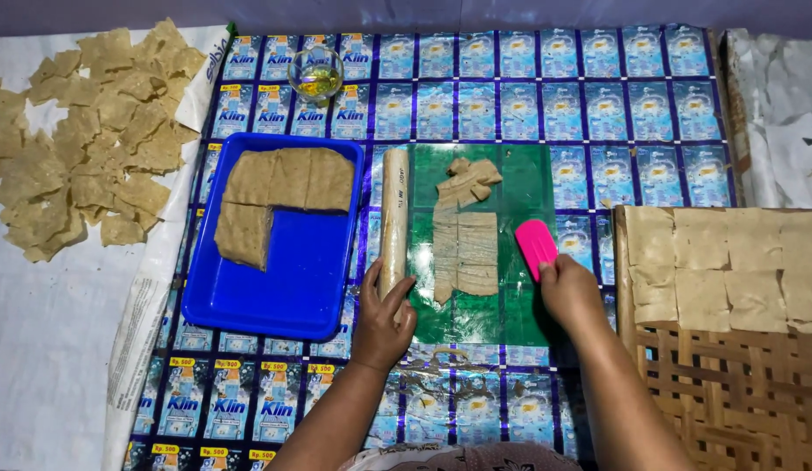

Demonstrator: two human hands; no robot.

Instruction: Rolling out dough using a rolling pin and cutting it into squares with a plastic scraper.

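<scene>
Your blue tray [293, 296] holds slabs of tan dough [284, 187] along its far and left sides; its near right part is bare. The small glass bowl [316, 74] at the far edge holds yellowish liquid. Your left hand [384, 318] is clasped around the near end of the pale rolling pin [394, 218], which lies along the left edge of the green sheet [519, 187]. Your right hand [570, 292] grips the pink scraper [535, 246], its lower part hidden in your fingers. Cut dough strips [465, 253] lie between pin and scraper. The woven tray [729, 384] of squares runs off the right edge
</scene>
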